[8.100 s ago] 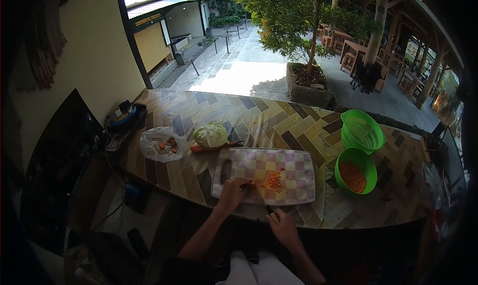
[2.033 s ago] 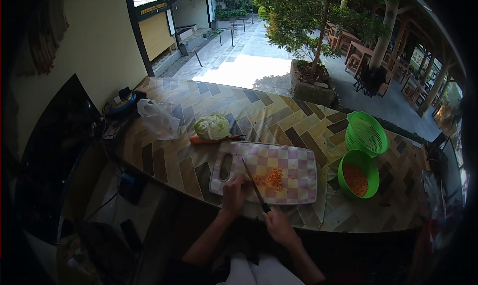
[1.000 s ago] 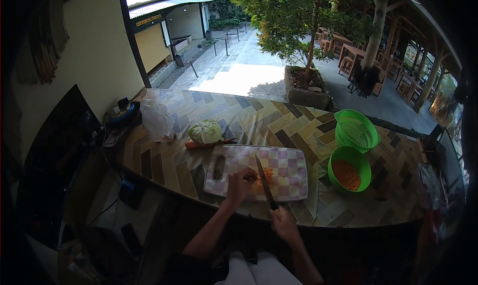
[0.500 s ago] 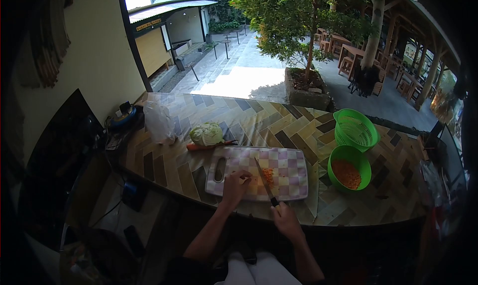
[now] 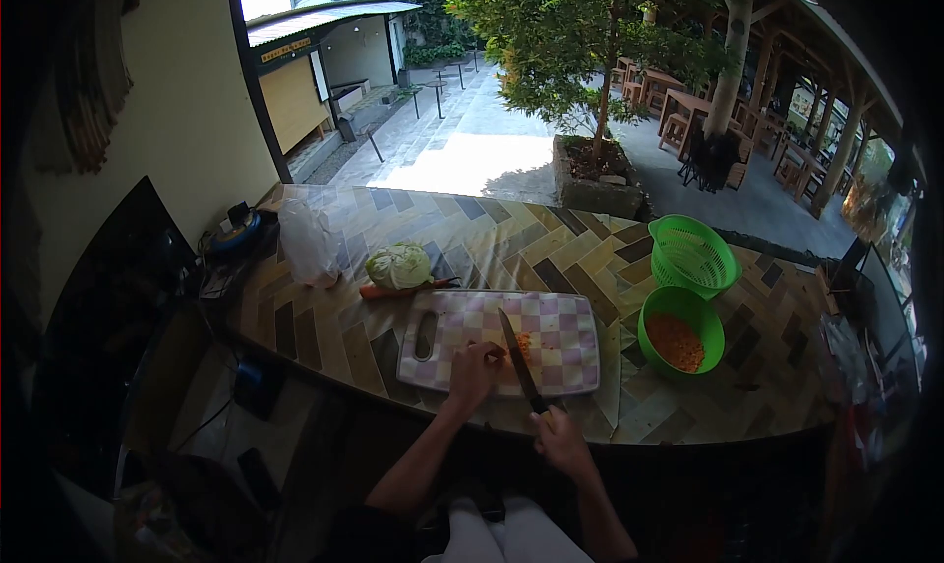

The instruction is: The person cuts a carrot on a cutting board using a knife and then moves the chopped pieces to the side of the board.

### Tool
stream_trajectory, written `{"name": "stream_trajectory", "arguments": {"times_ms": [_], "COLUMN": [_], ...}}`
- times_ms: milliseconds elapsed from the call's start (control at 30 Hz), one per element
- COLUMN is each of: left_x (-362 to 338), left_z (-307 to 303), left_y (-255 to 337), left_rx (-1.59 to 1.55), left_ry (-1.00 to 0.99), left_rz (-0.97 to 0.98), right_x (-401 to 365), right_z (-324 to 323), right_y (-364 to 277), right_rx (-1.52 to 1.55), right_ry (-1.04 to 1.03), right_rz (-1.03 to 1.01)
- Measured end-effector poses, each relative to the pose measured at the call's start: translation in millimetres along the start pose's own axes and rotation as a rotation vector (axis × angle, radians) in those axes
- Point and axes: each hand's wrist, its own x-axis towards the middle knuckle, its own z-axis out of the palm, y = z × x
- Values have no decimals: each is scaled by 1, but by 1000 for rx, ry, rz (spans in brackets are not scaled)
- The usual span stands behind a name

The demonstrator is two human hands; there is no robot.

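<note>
My right hand (image 5: 562, 437) grips the black handle of a kitchen knife (image 5: 517, 355), its blade pointing away from me over the cutting board. Close to the left side of the blade, my left hand (image 5: 474, 374) has its fingers curled down on a small orange piece of carrot, mostly hidden by the fingers. Finely chopped carrot (image 5: 524, 345) lies along the blade's right side. The pink-and-white checked cutting board (image 5: 575, 371) rests near the table's front edge. Beyond its left part are a cabbage (image 5: 401, 266) and a whole carrot (image 5: 382, 292).
Right of the board stands a green bowl (image 5: 716, 342) holding chopped orange bits, with a green strainer basket (image 5: 691, 253) behind it. A clear plastic bag (image 5: 309, 243) sits at the back left of the patterned table (image 5: 324, 337). A potted tree (image 5: 597, 150) grows outside.
The knife blade and my left fingertips are closer together. The knife has shifted slightly over the chopped carrot. The whole view has moved a little, so everything sits slightly further left.
</note>
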Motion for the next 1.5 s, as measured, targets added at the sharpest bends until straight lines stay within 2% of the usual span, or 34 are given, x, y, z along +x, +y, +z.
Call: {"name": "stream_trajectory", "arguments": {"times_ms": [233, 367, 433, 467, 633, 700, 733, 833, 933, 1200, 1300, 1400, 1500], "left_x": [5, 2, -2, -3, -9, -9, -9, -6, -4, 1, 8, 11, 17], "left_z": [-9, -2, -5, -6, -25, -20, -17, -8, -4, -12, -9, -2, -2], "left_y": [11, 8, 6, 4, 14, 8, 5, 4, 6, 14, 5, -1, -3], "left_rx": [-79, -128, -94, -103, -202, -133, -99, -81, -35, -108, -104, -125, -147], "left_ry": [146, 77, 84, 61, -128, -146, -157, -227, -213, -252, -246, -255, -279], "left_rz": [186, 229, 251, 215, 15, 127, 184, 188, 202, 138, 159, 154, 161], "right_x": [-2, 1, -3, -4, 2, -3, -2, -1, -3, 4, 3, 9, 18], "right_z": [-4, -3, -5, -6, -22, -26, -28, -35, -33, -21, -18, -24, -29], "right_y": [4, 13, 5, 2, 10, -3, -2, 2, 4, -2, -7, 4, 17], "right_rx": [148, 159, 230, 265, 46, 46, 49, 52, 31, 49, 120, -116, -163], "right_ry": [19, 3, 27, 40, 291, 404, 393, 346, 285, 237, 385, 504, 460], "right_rz": [-8, -30, 61, 107, 47, 46, 45, 50, 69, 48, 67, -35, -58]}}
